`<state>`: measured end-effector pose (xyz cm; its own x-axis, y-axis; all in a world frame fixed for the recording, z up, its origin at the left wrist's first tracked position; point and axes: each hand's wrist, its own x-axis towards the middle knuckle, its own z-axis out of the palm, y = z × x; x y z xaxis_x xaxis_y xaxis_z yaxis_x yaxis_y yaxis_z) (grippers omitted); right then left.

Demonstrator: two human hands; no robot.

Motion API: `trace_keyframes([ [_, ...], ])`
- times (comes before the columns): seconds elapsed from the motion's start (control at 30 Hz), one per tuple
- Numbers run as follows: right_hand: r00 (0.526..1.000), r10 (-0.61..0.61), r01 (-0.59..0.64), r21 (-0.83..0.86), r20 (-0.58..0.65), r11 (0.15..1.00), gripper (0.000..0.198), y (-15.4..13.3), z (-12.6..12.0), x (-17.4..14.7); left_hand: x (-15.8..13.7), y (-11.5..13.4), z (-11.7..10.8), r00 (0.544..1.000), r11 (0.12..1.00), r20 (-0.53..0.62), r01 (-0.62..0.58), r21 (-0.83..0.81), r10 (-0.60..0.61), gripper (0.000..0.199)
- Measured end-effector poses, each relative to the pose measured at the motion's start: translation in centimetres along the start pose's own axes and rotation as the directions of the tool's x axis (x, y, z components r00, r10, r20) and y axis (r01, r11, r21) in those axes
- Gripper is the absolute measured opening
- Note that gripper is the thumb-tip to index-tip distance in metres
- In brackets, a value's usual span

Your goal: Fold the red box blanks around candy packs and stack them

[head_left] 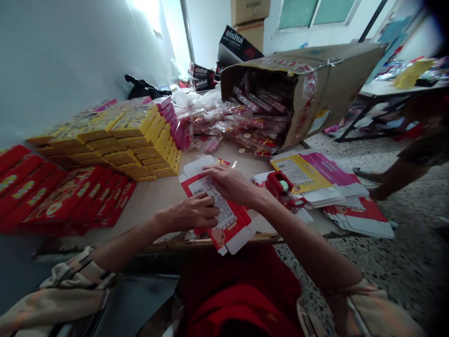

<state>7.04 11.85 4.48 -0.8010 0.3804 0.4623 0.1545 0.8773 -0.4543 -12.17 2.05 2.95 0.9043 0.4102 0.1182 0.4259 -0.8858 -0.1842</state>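
Observed one red-and-white carton (226, 211) at the near edge of the tabletop (154, 199), with its lower end past that edge. Noted the right hand (229, 184) over the far end of the carton, with fingers extended. Noted the left hand (196, 213) on the printed face, with fingers curled inward (cannot tell whether gripping). Recorded a red tape dispenser (278, 184) right of the carton, and flat cartons (324, 185) toward the near right corner. Recorded yellow boxes (140, 135) stacked along the left edge, with red boxes (80, 196) at the near left corner.
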Motion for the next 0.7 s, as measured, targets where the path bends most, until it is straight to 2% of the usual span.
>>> trace_keyframes([
  [0.07, 0.999, -0.024, 0.027, -0.114, 0.029, 0.993, 0.04, -1.3, 2.2, -0.1, -1.3, 1.1, -0.9, 0.998, 0.997, 0.008, -0.064, -0.042, 0.064, 0.016],
  [0.13, 0.999, 0.045, -0.044, -0.143, 0.009, 0.989, 0.045, -3.1, 4.5, -1.2, -3.6, 2.5, -1.5, 0.995, 0.991, 0.017, -0.097, -0.093, 0.099, 0.018],
  [0.2, 0.973, 0.223, -0.227, -0.063, -0.067, 0.972, 0.061, -4.6, 6.6, -3.2, -6.2, 3.5, -1.7, 0.995, 0.988, 0.048, -0.082, -0.133, 0.089, 0.023],
  [0.27, 0.906, 0.418, -0.409, 0.116, -0.064, 0.905, 0.052, -5.6, 8.2, -5.5, -8.3, 4.1, -1.4, 0.995, 0.982, 0.095, 0.014, -0.188, 0.004, 0.031],
  [0.33, 0.83, 0.556, -0.544, 0.272, 0.037, 0.794, 0.032, -6.1, 9.2, -8.2, -9.1, 4.3, -0.8, 0.98, 0.942, 0.118, 0.188, -0.277, -0.161, 0.034],
  [0.37, 0.792, 0.604, -0.595, 0.328, 0.087, 0.734, 0.029, -6.1, 9.3, -9.5, -8.9, 4.4, -0.4, 0.957, 0.896, 0.109, 0.289, -0.336, -0.268, 0.033],
  [0.43, 0.713, 0.684, -0.667, 0.453, 0.156, 0.592, 0.029, -6.1, 9.3, -12.2, -7.5, 4.7, 0.4, 0.877, 0.743, 0.102, 0.454, -0.491, -0.469, 0.026],
  [0.47, 0.672, 0.716, -0.686, 0.524, 0.19, 0.505, 0.03, -6.1, 9.1, -13.5, -6.3, 5.0, 0.9, 0.847, 0.651, 0.144, 0.492, -0.577, -0.512, 0.025],
  [0.5, 0.643, 0.729, -0.689, 0.592, 0.234, 0.418, 0.03, -6.1, 8.9, -14.8, -5.1, 5.4, 1.3, 0.837, 0.562, 0.209, 0.504, -0.655, -0.507, 0.027],
  [0.57, 0.61, 0.717, -0.675, 0.696, 0.338, 0.246, 0.034, -6.5, 8.4, -17.1, -2.7, 6.4, 2.1, 0.864, 0.425, 0.316, 0.475, -0.77, -0.393, 0.036],
  [0.63, 0.566, 0.706, -0.662, 0.746, 0.427, 0.08, 0.041, -7.0, 7.6, -18.7, -1.0, 7.2, 3.0, 0.896, 0.37, 0.338, 0.429, -0.824, -0.287, 0.039],
  [0.7, 0.526, 0.66, -0.656, 0.749, 0.536, -0.086, 0.047, -7.4, 6.7, -19.3, -0.3, 7.6, 4.1, 0.91, 0.379, 0.322, 0.403, -0.833, -0.259, 0.043],
])
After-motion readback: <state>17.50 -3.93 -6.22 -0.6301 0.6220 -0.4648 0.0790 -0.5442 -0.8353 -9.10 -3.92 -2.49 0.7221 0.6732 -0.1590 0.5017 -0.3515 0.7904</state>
